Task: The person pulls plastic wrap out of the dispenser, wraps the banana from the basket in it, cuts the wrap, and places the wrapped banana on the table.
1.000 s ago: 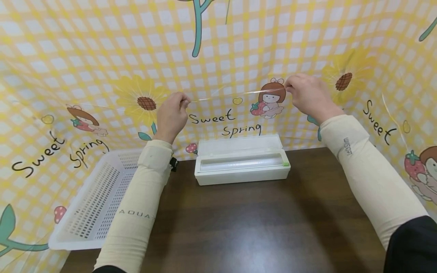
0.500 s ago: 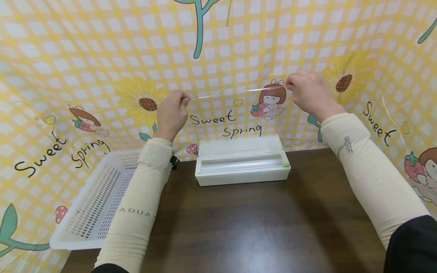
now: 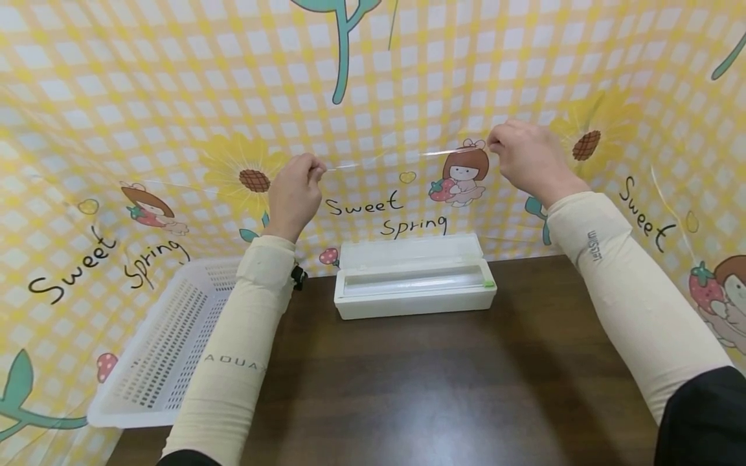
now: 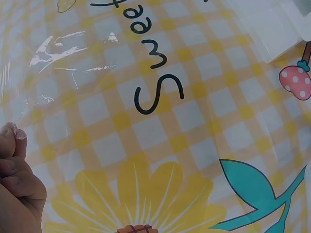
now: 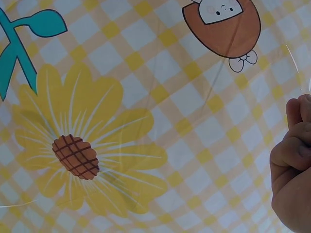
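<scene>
Both hands are raised in front of the patterned cloth, above a white cling film dispenser [image 3: 415, 304]. A sheet of clear cling film [image 3: 445, 152] stretches between them, its edge showing as a thin shiny line. At one end the left hand [image 3: 295, 194] pinches the film between thumb and fingers; glints of the film [image 4: 58, 53] show beside that hand in the left wrist view. The right hand [image 3: 527, 155] pinches the other end, slightly higher. Below, the dispenser stands with its lid [image 3: 410, 251] tipped back, and a shiny film roll [image 3: 416, 283] lies inside.
A white perforated basket [image 3: 105, 408] stands on the left, partly hidden by the left sleeve. The dark wooden table [image 3: 431, 375] reaches back to a yellow checked cloth [image 3: 402, 84] that hangs behind and along both sides.
Against the cloth, both hands have risen slightly with the film still held between them. The head view has shifted a little. The dispenser and basket stay in place.
</scene>
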### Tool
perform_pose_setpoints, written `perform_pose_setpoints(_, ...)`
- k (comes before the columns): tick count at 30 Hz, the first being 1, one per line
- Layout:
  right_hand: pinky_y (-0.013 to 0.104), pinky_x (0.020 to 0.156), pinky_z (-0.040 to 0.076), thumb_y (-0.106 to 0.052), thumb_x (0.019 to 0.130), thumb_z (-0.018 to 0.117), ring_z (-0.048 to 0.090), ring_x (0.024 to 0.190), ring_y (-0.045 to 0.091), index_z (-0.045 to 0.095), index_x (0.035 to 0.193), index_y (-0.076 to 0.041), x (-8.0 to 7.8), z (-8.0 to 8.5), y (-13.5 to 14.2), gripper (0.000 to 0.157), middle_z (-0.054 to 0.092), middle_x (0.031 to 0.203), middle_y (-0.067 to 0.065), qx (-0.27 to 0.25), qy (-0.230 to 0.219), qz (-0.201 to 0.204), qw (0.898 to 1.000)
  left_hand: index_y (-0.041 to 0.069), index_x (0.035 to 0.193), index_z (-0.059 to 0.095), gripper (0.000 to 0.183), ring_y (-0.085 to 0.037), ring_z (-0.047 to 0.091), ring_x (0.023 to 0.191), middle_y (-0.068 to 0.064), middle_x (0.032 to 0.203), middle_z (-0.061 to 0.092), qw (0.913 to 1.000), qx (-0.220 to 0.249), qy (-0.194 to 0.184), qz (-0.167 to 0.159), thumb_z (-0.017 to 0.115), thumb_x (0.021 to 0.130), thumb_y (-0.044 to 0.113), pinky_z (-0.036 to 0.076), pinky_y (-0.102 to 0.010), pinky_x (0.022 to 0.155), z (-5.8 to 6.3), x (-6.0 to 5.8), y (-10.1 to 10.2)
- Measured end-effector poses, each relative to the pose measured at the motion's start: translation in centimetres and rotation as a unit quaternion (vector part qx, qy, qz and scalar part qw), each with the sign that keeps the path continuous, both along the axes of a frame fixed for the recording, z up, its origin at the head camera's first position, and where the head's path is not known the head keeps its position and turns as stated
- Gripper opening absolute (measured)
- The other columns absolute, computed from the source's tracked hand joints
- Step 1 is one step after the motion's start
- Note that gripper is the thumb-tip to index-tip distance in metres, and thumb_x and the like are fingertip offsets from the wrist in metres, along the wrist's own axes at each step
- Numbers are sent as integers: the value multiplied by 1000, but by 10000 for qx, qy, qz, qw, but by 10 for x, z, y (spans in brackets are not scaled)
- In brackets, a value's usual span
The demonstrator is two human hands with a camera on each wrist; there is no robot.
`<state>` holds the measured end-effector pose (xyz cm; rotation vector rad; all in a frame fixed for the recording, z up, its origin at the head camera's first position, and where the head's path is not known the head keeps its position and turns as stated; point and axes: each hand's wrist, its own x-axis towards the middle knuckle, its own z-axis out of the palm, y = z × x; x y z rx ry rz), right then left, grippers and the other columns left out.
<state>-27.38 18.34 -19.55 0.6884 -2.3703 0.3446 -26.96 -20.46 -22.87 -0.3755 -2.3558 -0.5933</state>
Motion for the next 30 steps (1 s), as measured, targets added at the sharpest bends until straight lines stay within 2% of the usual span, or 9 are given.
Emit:
perform_pose_setpoints(4,51,73,51,-2,100,60,64,84,38,68,103,3,0,-2,1,10,67,96,20,2,-130,-37,9999,3,106,67,19,-31,64,84,-13,104,67,10000,-29,-28,-16,50,107,13,49,-46,67,-2,1,1)
perform_pose_setpoints(10,49,69,51,-4,100,61,64,80,36,68,102,2,-2,-6,1,10,67,94,19,60,-54,-85,9999,3,106,67,19,-32,64,84,-14,103,67,10000,-31,-24,14,51,106,13,49,-47,68,-5,1,2)
perform_pose_setpoints(21,51,73,51,-1,100,59,64,84,38,68,102,3,-1,-1,0,10,68,97,21,0,-65,-11,10000,5,107,67,22,-30,64,85,-12,103,67,9999,-53,-57,89,49,108,18,50,-46,67,-2,-3,3)
perform_pose_setpoints(30,53,71,51,-3,101,59,64,83,39,68,101,2,-1,2,-1,10,68,98,20,-37,4,-82,10000,5,108,67,23,-30,63,85,-12,104,66,9998,55,-138,159,48,108,19,48,-47,64,0,-3,4)
